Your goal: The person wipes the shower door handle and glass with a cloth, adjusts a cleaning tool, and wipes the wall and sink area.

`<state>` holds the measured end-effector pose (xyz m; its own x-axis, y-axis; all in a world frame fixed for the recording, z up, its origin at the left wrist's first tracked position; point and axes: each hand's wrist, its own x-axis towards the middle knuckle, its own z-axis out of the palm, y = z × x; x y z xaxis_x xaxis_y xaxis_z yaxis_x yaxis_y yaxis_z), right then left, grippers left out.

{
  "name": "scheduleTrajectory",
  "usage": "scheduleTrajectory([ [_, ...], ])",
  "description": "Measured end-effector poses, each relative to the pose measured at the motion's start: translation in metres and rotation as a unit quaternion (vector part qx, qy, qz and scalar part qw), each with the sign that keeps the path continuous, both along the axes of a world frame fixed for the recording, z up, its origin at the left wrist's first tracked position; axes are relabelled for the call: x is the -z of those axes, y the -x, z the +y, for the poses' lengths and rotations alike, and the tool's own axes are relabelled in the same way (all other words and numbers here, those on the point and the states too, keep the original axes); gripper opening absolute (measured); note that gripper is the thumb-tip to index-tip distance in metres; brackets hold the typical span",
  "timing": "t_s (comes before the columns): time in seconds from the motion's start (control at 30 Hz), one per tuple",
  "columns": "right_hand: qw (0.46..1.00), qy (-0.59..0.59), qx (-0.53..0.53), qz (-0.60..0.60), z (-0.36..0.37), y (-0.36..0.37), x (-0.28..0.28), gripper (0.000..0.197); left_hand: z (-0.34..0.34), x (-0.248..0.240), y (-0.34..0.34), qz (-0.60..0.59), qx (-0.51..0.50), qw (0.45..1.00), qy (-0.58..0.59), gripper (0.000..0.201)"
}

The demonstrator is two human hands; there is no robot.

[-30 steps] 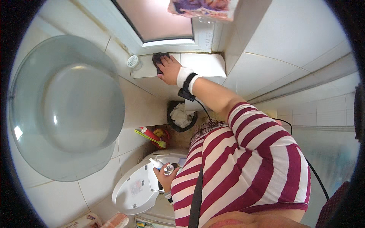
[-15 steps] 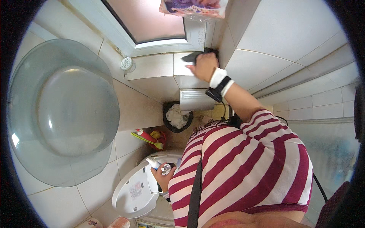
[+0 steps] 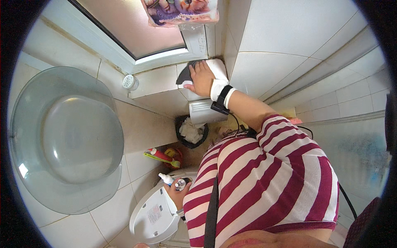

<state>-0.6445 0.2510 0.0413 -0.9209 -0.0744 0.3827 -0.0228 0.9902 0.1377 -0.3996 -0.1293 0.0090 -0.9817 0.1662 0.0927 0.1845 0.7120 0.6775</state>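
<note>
My right hand (image 3: 200,78) lies flat on a dark grey cloth (image 3: 183,73), pressing it to the white tiled ledge (image 3: 155,82) under the window. Its fingers are stretched out over the cloth. Low on the left side of my body, my left hand (image 3: 177,196) is closed around bottles: a white bottle with a nozzle top (image 3: 166,178) and a clear bottle with a silvery top (image 3: 180,184). Parts of both bottles are hidden by the fingers and my shirt. Just below them is a white toilet lid (image 3: 153,219).
A large clear plastic basin (image 3: 68,144) fills the left side. A small white round jar (image 3: 130,82) stands on the ledge's left end. Below the ledge are a white box (image 3: 202,111), a black-lined bin (image 3: 191,132) with tissues, and a green brush (image 3: 163,159). A printed package (image 3: 182,10) hangs above.
My right hand has moved left along the ledge, out of the corner, and the cloth is spread flatter beneath it. The view has shifted slightly. My left hand keeps hold of the bottles.
</note>
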Motion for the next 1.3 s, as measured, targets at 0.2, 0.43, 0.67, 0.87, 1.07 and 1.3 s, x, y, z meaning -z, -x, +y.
scheduleTrajectory([
  [0.2,0.97,-0.062,0.133,-0.196,0.016,-0.023,-0.04,0.091,0.002,0.001,-0.003,-0.003,-0.028,0.999,-0.018,0.048],
  [0.43,0.97,-0.144,0.046,-0.191,-0.012,-0.034,-0.015,0.099,0.005,0.013,-0.019,-0.025,-0.084,0.995,-0.049,0.048],
  [0.67,0.985,-0.018,-0.121,-0.121,-0.036,0.045,0.002,0.089,0.009,0.018,-0.031,-0.112,-0.146,0.983,-0.018,0.05],
  [0.87,0.975,-0.082,-0.09,-0.188,-0.081,0.073,0.003,0.098,0.034,-0.003,-0.034,-0.097,-0.185,0.978,0.019,0.049],
  [1.07,0.96,-0.134,-0.075,-0.236,-0.096,0.106,0.013,0.111,0.066,0.011,-0.061,-0.076,-0.275,0.958,0.013,0.049],
  [1.3,0.967,-0.128,-0.176,-0.131,-0.119,0.142,0.041,0.109,0.109,0.007,-0.106,-0.104,-0.437,0.893,-0.032,0.044],
])
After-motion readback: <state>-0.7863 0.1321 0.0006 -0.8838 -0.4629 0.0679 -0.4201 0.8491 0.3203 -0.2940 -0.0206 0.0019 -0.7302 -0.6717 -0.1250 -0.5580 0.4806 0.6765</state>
